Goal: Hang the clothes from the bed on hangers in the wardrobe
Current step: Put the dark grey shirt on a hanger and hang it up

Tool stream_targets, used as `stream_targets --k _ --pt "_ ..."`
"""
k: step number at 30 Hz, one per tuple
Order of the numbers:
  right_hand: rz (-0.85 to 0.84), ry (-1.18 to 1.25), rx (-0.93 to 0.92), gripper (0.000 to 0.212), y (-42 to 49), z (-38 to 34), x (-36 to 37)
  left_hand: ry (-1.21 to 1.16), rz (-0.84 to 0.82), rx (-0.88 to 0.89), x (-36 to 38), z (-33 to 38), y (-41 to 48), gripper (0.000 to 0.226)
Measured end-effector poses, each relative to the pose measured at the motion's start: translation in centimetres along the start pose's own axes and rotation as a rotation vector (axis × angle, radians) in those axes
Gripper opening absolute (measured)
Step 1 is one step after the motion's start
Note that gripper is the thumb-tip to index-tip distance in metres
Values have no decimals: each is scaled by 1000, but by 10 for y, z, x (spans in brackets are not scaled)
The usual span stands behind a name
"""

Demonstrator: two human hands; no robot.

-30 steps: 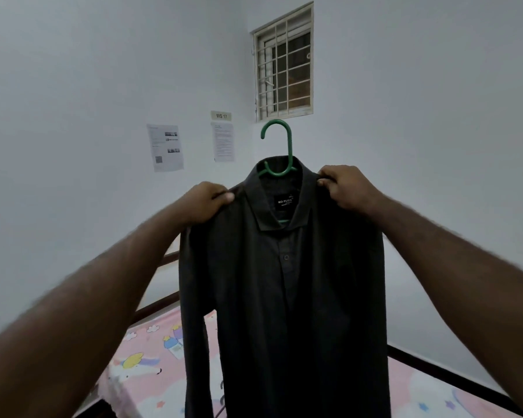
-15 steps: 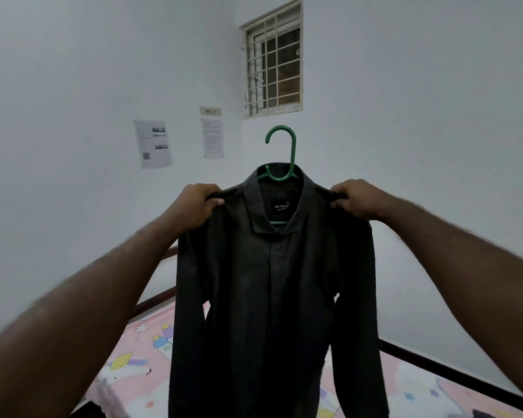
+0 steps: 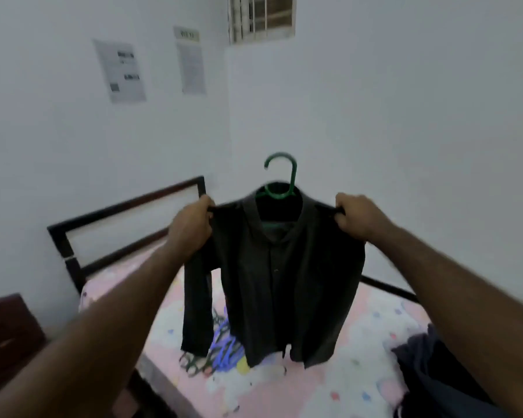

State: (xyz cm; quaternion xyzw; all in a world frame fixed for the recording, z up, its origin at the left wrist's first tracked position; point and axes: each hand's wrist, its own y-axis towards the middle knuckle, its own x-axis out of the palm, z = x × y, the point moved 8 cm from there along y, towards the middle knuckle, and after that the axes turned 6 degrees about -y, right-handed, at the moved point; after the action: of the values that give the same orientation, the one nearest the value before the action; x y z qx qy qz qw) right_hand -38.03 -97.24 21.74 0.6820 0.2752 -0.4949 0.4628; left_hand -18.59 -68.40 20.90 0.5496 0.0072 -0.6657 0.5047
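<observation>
A dark grey long-sleeved shirt (image 3: pixel 284 282) hangs on a green hanger (image 3: pixel 281 176), whose hook sticks up out of the collar. My left hand (image 3: pixel 194 224) grips the shirt's left shoulder and my right hand (image 3: pixel 357 215) grips its right shoulder. I hold the shirt up in the air above the bed (image 3: pixel 284 387), its front toward me and its hem just over the mattress. More dark clothing (image 3: pixel 429 366) lies on the bed at the right. The wardrobe is not in view.
A pile of loose green and blue hangers (image 3: pixel 218 351) lies on the pink patterned sheet behind the shirt. The bed's dark headboard frame (image 3: pixel 127 212) stands against the white wall. A dark wooden piece of furniture (image 3: pixel 6 333) is at the lower left.
The view has tilted down, so the bed, the hangers and the headboard now show. The shirt sits lower in the view, and both hands still hold its shoulders.
</observation>
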Motion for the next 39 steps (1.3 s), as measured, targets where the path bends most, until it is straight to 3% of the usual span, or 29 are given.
stream_targets --k 3,5,7,8,11,14,18,20,23,26,27,28,29,30,32,33,35,39 --pt "-364 -79 10 14 -88 15 142 28 -371 -146 110 -47 -118 26" --pt "-620 -34 29 36 -165 21 225 -19 -603 -234 173 -69 -212 37" --pt "-767 67 67 55 -238 22 281 -72 -806 -346 216 -83 -301 40" --pt "-813 81 95 52 -267 21 296 -91 -893 -381 230 -88 -337 42" --pt "-1025 38 120 40 -335 16 338 -95 -1044 -415 243 -93 -401 26" --pt "-1068 31 107 41 -345 14 351 -47 -1063 -369 243 -97 -398 33" --pt "-947 44 45 31 -268 5 315 48 -967 -233 235 -94 -309 37" --pt "-802 63 64 29 -199 11 277 33 -764 -206 209 -78 -234 34" --pt "-422 114 99 33 -104 21 190 -83 -315 -241 139 -47 -127 27" --pt "144 304 91 47 -84 22 104 -255 102 -161 77 -8 -98 25" --pt "286 346 82 50 -96 23 98 -270 175 -139 72 -2 -110 24" --pt "324 370 90 51 -114 24 108 -252 186 -135 80 -3 -131 23" --pt "237 380 107 50 -134 28 141 -209 122 -161 101 -11 -159 22" --pt "43 354 138 47 -160 32 184 -150 -20 -227 132 -27 -194 22" --pt "-407 189 146 43 -229 42 271 4 -415 -376 198 -58 -283 27" --pt "-543 120 120 47 -262 45 300 44 -570 -412 219 -67 -324 28" --pt "-675 51 96 53 -310 55 332 38 -702 -452 242 -65 -381 21" --pt "-842 26 65 36 -353 65 356 46 -800 -554 261 -51 -425 24"
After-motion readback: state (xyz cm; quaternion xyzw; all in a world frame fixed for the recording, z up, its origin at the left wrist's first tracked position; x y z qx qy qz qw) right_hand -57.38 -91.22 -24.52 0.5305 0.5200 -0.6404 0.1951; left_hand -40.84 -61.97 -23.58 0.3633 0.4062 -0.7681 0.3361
